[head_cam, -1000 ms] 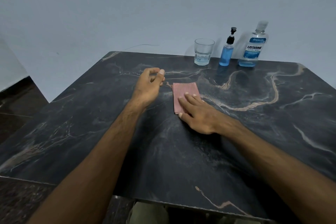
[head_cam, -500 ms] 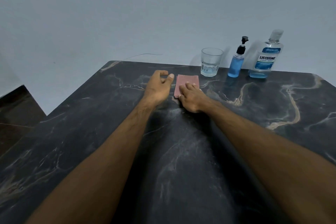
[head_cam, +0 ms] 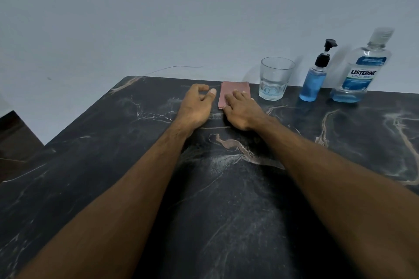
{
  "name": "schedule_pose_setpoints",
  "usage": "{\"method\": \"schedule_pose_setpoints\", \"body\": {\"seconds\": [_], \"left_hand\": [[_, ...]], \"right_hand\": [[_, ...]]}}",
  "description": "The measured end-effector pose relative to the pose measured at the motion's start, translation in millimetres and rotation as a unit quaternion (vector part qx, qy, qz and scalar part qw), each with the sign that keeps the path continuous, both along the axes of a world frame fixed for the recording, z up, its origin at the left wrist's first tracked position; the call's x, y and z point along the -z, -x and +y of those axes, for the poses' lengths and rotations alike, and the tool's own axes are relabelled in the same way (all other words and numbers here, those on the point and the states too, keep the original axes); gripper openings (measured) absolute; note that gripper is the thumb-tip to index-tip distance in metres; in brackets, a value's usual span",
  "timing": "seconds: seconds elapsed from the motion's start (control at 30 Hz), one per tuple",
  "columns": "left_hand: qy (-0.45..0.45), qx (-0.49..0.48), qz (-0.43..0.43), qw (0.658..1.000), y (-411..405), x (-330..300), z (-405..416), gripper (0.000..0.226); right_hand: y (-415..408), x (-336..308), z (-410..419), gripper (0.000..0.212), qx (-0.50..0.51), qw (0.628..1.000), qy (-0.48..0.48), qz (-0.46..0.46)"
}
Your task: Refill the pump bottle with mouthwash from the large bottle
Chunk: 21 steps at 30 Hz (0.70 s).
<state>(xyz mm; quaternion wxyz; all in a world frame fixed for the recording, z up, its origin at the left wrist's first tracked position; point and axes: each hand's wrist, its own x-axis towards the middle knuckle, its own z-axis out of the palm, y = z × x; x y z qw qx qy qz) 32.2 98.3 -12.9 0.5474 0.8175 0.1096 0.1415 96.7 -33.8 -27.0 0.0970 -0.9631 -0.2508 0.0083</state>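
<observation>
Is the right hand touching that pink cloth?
Touching: the head view shows the right hand with straight fingers lying flat on the pink cloth.

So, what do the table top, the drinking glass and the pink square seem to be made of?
Table top: likely polished dark marble or an imitation of it, given the pale veins and soft sheen. Drinking glass: clear glass, probably, with a faceted base. Pink square: matte, finely ribbed, probably folded cloth.

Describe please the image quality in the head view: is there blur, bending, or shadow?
Head view: dim, even light; the large bottle's cap looks smeared and the large bottle leans outward, typical of wide-angle bending; pump bottle and glass throw faint shadows on the wall; the table shows a dull sheen, no hard glare.
</observation>
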Motion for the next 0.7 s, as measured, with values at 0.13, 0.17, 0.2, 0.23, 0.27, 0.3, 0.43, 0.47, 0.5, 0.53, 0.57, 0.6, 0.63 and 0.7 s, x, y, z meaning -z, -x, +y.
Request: {"method": "schedule_pose_setpoints", "body": {"seconds": [0.13, 0.17, 0.2, 0.23, 0.27, 0.3, 0.43, 0.47, 0.5, 0.53, 0.57, 0.6, 0.63, 0.7], "left_hand": [[0.001, 0.0, -0.001, 1.0, -3, 2, 1, 0.029], [0.001, 0.0, -0.001, 1.0, -2, 2, 0, 0.029], [0.0, -0.001, -0.003, 1.0, -2, 2, 0, 0.029], [0.001, -0.003, -0.003, 1.0, 0, 2, -1, 0.029], [0.002, -0.004, -0.006, 1.0, 2, 2, -1, 0.03], [0.002, -0.004, -0.008, 1.0, 4, 2, -3, 0.03], [-0.026, -0.003, -0.016, 1.0, 20, 0, -6, 0.031], [-0.05, -0.005, -0.025, 0.998, 25, -1, -8, 0.032], [-0.08, -0.006, -0.031, 0.996, 33, -3, -11, 0.033], [-0.106, -0.006, -0.036, 0.994, 40, -3, -15, 0.033], [-0.122, 0.0, -0.037, 0.992, 48, -4, -21, 0.034], [-0.135, 0.01, -0.042, 0.99, 55, -4, -26, 0.034], [-0.146, 0.021, -0.041, 0.988, 65, -5, -33, 0.036], [-0.171, 0.033, -0.049, 0.983, 86, -8, -47, 0.038]], "right_hand": [[-2, 2, -1, 0.053, -0.001, 1.0, -0.002, -0.007], [-2, 2, -1, 0.053, 0.0, 1.0, -0.003, -0.006], [-2, 3, -1, 0.053, 0.001, 1.0, -0.005, -0.007], [-1, 3, -1, 0.053, 0.004, 1.0, -0.005, -0.005], [0, 4, -1, 0.054, 0.005, 1.0, -0.006, -0.005], [1, 4, -1, 0.055, 0.006, 1.0, -0.005, -0.003], [12, -1, -7, 0.059, -0.002, 1.0, -0.026, 0.011], [17, -2, -11, 0.059, -0.001, 0.999, -0.034, 0.012], [24, -3, -15, 0.059, -0.001, 0.999, -0.04, 0.014], [31, -2, -22, 0.059, 0.001, 0.999, -0.045, 0.012], [40, -3, -29, 0.059, 0.007, 0.999, -0.05, 0.012], [48, -4, -37, 0.059, 0.012, 0.998, -0.059, 0.011], [58, -4, -46, 0.059, 0.02, 0.997, -0.07, 0.013], [77, -6, -68, 0.059, 0.044, 0.996, -0.081, 0.011]]}}
